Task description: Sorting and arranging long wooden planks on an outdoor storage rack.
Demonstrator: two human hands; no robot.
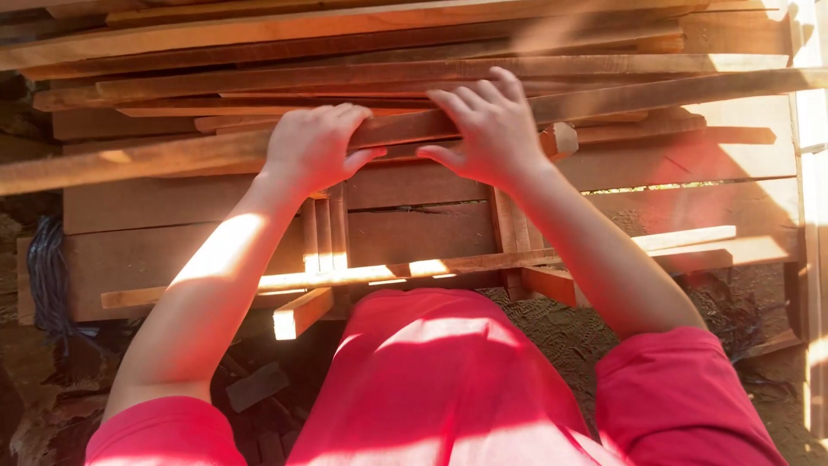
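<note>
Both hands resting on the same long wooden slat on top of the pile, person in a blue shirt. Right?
Not quite: the shirt is red, not blue. The head view shows the left hand and right hand both on the same long wooden slat atop the pile.

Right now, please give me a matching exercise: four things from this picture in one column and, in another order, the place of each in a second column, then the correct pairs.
Things:
1. left hand
2. right hand
3. long reddish-brown wooden slat
4. bundle of dark blue cord

Places:
A. at the far left edge, beside the wood stack
B. on the slat, nearer the short pale wooden block
C. lying across the stack, under both hands
D. on the slat, nearer the cord's side

Pairs: 1-D, 2-B, 3-C, 4-A
</note>
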